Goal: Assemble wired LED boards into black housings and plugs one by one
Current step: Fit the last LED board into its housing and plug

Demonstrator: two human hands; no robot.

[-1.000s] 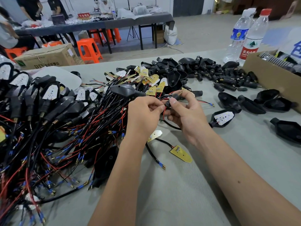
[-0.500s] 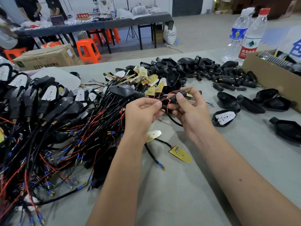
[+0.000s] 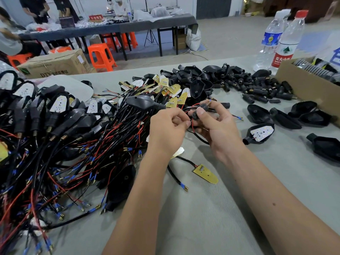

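My right hand [image 3: 217,126] grips a small black plug [image 3: 199,111] between thumb and fingers, above the middle of the table. My left hand [image 3: 168,129] pinches the red and black wires [image 3: 192,126] that run into the plug. A black cable loop [image 3: 201,138] hangs below both hands. A wired yellow LED board [image 3: 206,173] lies on the grey table [image 3: 202,218] under my wrists. One black housing with a white LED board inside [image 3: 260,133] sits just right of my right hand.
Finished wired units and tangled red and black leads [image 3: 55,144] pile up on the left. Loose yellow boards [image 3: 171,89], empty housings [image 3: 198,83] and plugs [image 3: 257,87] lie behind. A cardboard box [image 3: 309,85] and two water bottles [image 3: 283,39] stand far right.
Both hands have lifted slightly and turned the plug; my right thumb now lies over the plug and my left fingers have shifted along the wires.
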